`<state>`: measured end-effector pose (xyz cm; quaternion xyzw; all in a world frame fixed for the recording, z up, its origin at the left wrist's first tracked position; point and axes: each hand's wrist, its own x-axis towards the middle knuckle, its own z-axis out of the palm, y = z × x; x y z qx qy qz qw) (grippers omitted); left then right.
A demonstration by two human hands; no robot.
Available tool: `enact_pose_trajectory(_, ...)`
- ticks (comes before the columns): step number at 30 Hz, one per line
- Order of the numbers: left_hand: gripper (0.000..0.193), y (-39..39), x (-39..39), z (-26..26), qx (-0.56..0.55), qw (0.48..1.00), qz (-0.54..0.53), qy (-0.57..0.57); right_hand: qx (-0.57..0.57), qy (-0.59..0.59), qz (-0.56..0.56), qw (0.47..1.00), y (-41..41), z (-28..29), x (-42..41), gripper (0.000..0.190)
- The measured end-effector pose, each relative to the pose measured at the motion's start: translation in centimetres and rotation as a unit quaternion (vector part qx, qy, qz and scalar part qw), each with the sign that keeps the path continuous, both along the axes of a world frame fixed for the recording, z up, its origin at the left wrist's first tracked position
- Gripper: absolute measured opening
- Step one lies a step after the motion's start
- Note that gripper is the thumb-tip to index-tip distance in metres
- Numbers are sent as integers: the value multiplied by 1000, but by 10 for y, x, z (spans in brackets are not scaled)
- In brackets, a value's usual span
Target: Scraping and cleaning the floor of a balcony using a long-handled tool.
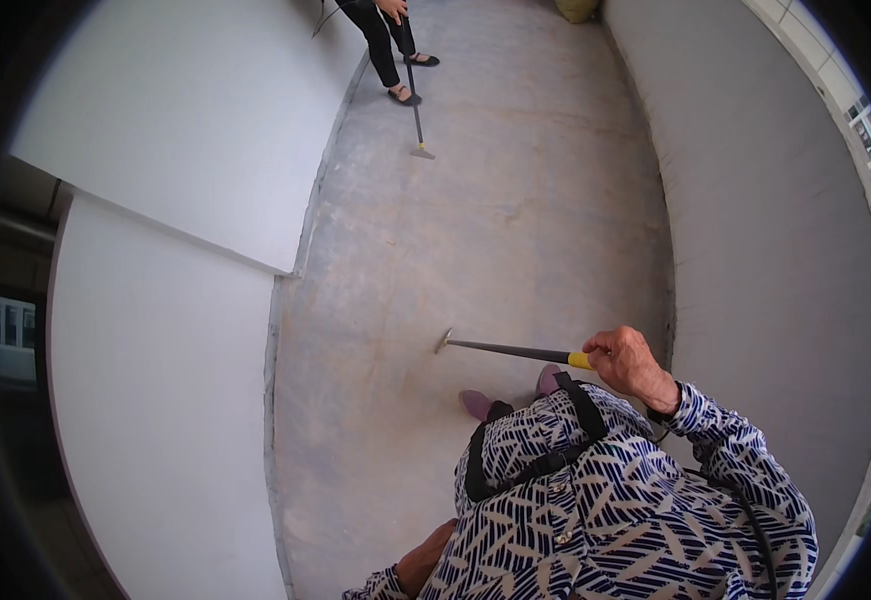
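My right hand (624,360) is closed around the yellow grip of a long-handled floor scraper (510,349). Its dark pole slants down to a small metal blade on the concrete floor (375,420), left of my pink shoes. My left hand (429,551) hangs low at my side, partly behind the patterned shirt; its fingers are hidden, so whether it holds anything does not show. Farther off, another person's hand (393,9) grips a second long-handled scraper (416,112), its blade at the floor.
A white wall (173,360) with a stepped corner runs along the left, and a grey parapet wall (765,225) along the right. The other person in black trousers (379,45) stands by the left wall. A greenish sack (576,9) lies at the far end.
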<state>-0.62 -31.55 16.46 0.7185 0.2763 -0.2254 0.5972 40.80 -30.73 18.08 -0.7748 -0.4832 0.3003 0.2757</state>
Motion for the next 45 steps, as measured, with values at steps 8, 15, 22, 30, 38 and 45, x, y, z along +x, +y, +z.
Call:
enact_pose_trajectory(8,21,-3,-1,-2,2,1000,-2,-5,9,1,3,1000,0,-3,-1,20)
enact_pose_trajectory(15,20,-5,-2,-3,1,1000,-5,-8,12,6,0,1000,2,1,-2,19)
enact_pose_trajectory(22,20,-5,-2,-4,3,1000,-7,-13,15,-12,3,1000,2,-1,-1,18)
enact_pose_trajectory(30,20,-3,-3,2,6,1000,-1,-25,-4,46,32,998,-4,-3,-13,18)
enact_pose_trajectory(38,19,-2,-2,11,13,999,16,-43,-5,94,33,995,10,21,-31,17)
enact_pose_trajectory(45,19,-4,3,15,51,991,63,-109,11,118,36,992,10,14,-32,16)
